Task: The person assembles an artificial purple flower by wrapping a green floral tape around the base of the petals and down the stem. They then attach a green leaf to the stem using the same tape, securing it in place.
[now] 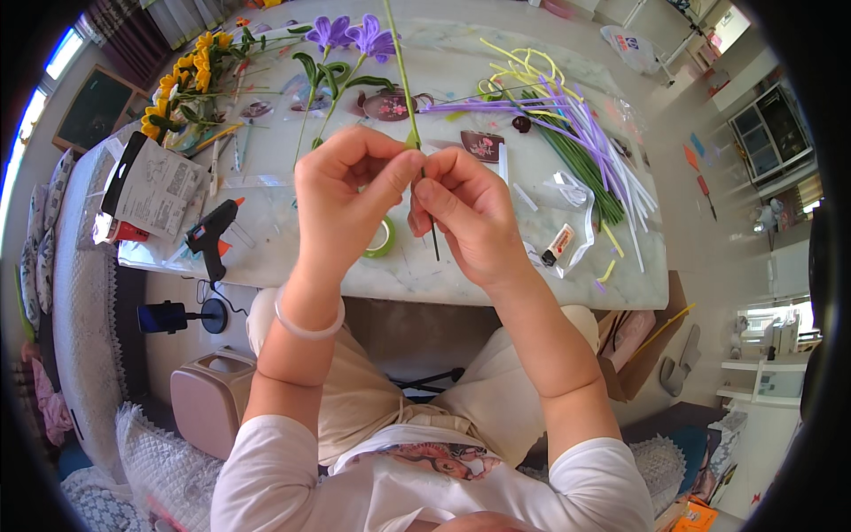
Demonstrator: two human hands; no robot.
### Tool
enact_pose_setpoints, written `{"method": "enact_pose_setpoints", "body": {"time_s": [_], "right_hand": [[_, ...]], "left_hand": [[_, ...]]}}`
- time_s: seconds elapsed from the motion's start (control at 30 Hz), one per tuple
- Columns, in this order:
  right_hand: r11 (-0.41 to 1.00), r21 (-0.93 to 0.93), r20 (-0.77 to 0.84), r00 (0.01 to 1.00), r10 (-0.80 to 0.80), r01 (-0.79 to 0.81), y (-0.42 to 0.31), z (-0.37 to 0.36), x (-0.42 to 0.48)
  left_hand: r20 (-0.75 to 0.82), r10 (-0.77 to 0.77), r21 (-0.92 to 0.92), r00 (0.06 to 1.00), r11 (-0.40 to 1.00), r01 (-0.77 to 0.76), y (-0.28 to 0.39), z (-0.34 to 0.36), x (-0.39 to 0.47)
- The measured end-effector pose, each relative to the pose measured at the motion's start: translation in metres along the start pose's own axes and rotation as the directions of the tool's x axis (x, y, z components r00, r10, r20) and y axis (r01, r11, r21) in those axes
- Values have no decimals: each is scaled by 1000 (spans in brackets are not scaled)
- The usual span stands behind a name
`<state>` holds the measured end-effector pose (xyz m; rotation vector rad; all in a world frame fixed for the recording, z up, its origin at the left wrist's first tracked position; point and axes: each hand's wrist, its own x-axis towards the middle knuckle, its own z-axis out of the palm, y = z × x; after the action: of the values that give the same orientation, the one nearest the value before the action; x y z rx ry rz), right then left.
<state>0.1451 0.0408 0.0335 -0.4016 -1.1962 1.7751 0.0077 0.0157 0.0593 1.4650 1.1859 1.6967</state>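
Both hands meet at a long thin flower stem (406, 83), held upright over the near part of the table. Its upper length is light green; below my fingers the bare end is dark. My left hand (352, 189) pinches the stem between thumb and index finger, where a bit of green tape shows. My right hand (465, 206) grips it just below, fingers curled. The stem's top runs out of view. Under my hands lies a roll of green floral tape (381, 241), partly hidden by my left hand. Two purple pipe-cleaner flowers (372, 41) with green leaves lie beyond.
At right lie green pipe cleaners (585, 176), purple ones (585, 126) and a small glue bottle (557, 245). Yellow flowers (199, 63) lie far left. A black hot glue gun (211, 236) rests near the marble-patterned table's (412, 279) left front edge, beside a printed package (156, 186).
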Motion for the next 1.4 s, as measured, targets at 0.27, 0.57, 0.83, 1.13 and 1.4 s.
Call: {"method": "enact_pose_setpoints", "body": {"time_s": [0.27,0.57,0.83,1.13,1.4], "right_hand": [[966,-243,-89,990,-113,88,4,4,-2],[992,-31,172,977,128,-125,-7,-6,2],[996,-51,129,989,75,-69,-1,-7,3],[972,-234,0,1000,-13,13,-1,-1,0],[949,-307,74,996,-53,73,-37,-31,12]], "left_hand": [[37,75,58,996,995,-77,-6,1,-3],[87,-40,-160,995,986,54,5,-7,1],[87,28,-147,996,989,-15,4,0,-1],[-6,134,147,991,980,-132,-4,-4,-1],[246,-185,-11,952,981,193,-6,-8,0]]}}
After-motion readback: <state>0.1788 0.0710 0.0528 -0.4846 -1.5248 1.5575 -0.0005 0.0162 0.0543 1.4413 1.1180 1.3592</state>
